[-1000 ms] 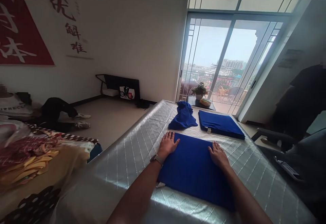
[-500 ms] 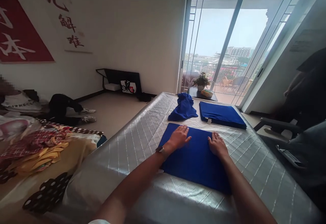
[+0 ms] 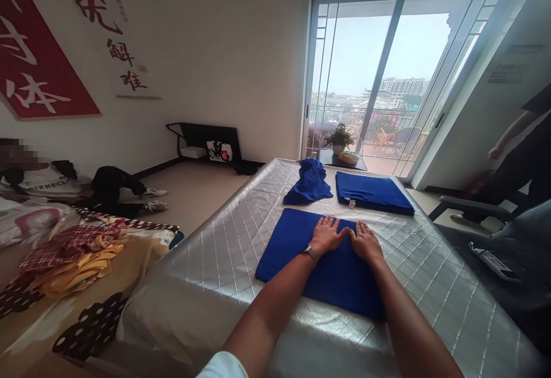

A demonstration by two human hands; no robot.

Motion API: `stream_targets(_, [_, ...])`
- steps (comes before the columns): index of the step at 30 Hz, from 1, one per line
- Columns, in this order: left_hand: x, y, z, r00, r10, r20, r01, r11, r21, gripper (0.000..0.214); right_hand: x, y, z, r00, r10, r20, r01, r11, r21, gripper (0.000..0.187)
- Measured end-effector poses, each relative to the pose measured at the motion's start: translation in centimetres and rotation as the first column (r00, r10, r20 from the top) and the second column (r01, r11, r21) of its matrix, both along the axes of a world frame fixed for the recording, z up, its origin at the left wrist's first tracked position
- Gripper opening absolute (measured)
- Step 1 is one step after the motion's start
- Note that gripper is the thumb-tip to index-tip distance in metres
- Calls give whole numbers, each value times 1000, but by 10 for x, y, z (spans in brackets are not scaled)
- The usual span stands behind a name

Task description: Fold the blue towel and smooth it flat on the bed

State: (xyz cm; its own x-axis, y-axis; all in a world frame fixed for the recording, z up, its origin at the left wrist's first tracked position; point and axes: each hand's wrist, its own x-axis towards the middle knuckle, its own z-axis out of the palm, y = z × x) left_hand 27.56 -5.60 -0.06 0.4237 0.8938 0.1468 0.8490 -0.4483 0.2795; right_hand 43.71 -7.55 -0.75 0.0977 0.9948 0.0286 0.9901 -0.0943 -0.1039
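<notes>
A folded blue cloth (image 3: 284,246) lies flat on a silver quilted mattress (image 3: 215,263) in front of me. My left hand (image 3: 327,233) and my right hand (image 3: 365,240) rest flat on its far half, side by side and almost touching, fingers stretched out. A watch sits on my left wrist. Beyond them lie a neatly folded stack of blue cloth (image 3: 372,193) and a crumpled blue cloth (image 3: 309,182) to its left.
A bed with patterned covers and clothes (image 3: 64,252) stands at the left. A person lies on the floor by the wall (image 3: 112,186). Another person in dark clothes (image 3: 516,154) stands at the right near a chair (image 3: 495,234). Glass balcony doors (image 3: 379,80) are ahead.
My left hand slid rightward across the blue cloth, from its left edge to right beside my right hand. The view shifted slightly.
</notes>
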Motion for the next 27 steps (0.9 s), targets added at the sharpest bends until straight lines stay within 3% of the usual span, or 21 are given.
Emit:
stream_targets(6, [-114, 17, 0, 963, 257, -78, -260, 965, -40, 82, -2, -1, 3, 1000, -22, -22, 22, 1000, -6, 70])
stream_targets(10, [-156, 14, 0, 946, 319, -62, -322, 945, -54, 83, -8, -4, 12, 999, -33, -11, 33, 999, -4, 69])
stream_targets(14, [-157, 8, 0, 939, 339, -51, -342, 939, -47, 82, -10, -14, 17, 999, -36, 26, 34, 997, 70, 66])
stream_targets(17, [-154, 8, 1, 937, 343, -61, -347, 936, -58, 82, -6, -30, 12, 997, 33, 63, -41, 990, 137, 64])
stream_targets(19, [-157, 8, 2, 935, 349, -67, -353, 934, -50, 81, -3, -40, 6, 996, 66, 55, -71, 992, 105, 66])
stream_targets(24, [-162, 5, 8, 941, 337, -41, -337, 941, 10, 77, -6, -55, -3, 1000, 6, 21, -5, 999, -33, 71])
stream_targets(27, [-144, -7, 14, 974, 227, -17, -226, 974, 17, 74, -11, -55, -3, 1000, 3, 29, -3, 1000, -29, 70])
